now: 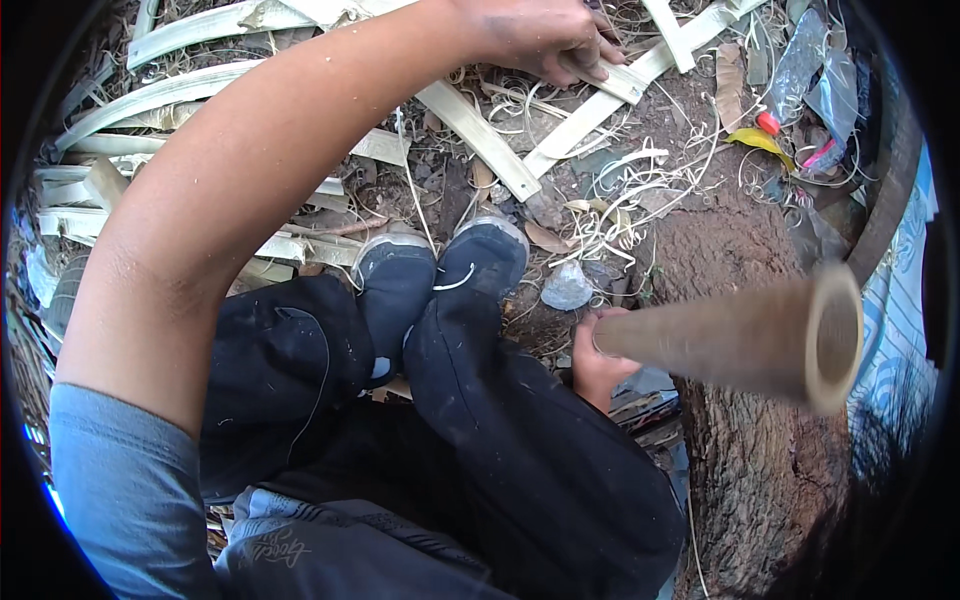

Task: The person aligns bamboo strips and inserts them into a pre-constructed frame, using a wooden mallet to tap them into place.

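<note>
My left hand (545,38) reaches to the top of the view, its fingers closed round a pale split strip (622,82) that looks like bamboo. Beneath that strip another pale strip (585,125) slants over the ground, meeting a further strip (490,150) near my shoes. Lower right, my right hand (600,362) is wrapped round the narrow far end of a brown round wooden pole (720,340). The pole tilts up toward me, slightly blurred, and its near end shows a pale rim around a darker middle. What lies beyond my right hand is hidden.
A thick bark-covered log (745,490) lies at my right. Thin curled shavings (630,215) litter the soil. Several pale strips (190,85) are spread at the left. Plastic scraps (800,75), a yellow leaf (762,142) and a patterned blue sheet (900,290) lie right. My shoes (395,285) are mid-view.
</note>
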